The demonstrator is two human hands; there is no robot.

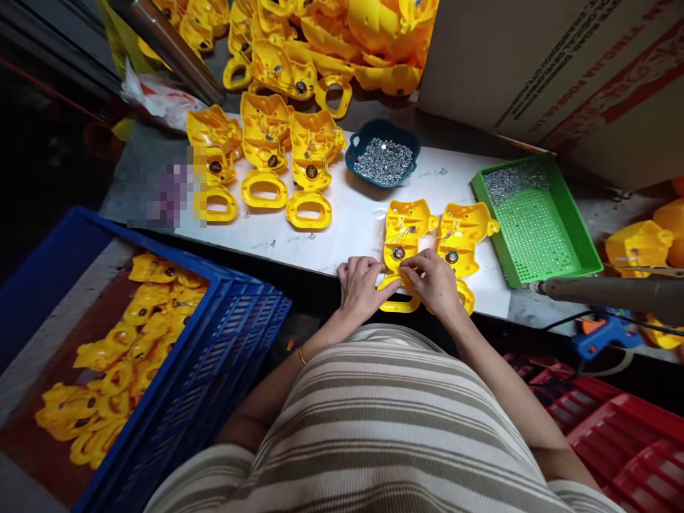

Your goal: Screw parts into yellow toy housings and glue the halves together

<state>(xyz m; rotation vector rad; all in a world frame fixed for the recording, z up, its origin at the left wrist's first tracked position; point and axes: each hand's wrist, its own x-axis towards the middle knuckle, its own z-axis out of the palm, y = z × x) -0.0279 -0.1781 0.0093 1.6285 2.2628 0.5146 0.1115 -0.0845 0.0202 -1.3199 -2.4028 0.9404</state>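
- The white worktop point(342, 239) is flanked by a blue crate point(214, 313).
- A yellow shell point(394, 226) with a ring handle point(400, 307) is placed at the near edge.
- The handle is touched by the left hand point(359, 288), loosely opened.
- Right fingertips are pinched above it by the right hand point(439, 286); whether anything is grasped cannot be told.

Long surface point(214, 239), partly covered by a white printed sheet point(334, 246). On the sheet, toward the left: row of three open yellow shells point(264, 121), each with a looped handle toward the front edge. Center: dark teal bowl point(380, 179) of small metal pieces. Near the front edge: two similar shells point(410, 214), side by side. Right: green perforated tray point(542, 228), metal pieces toward its rear.
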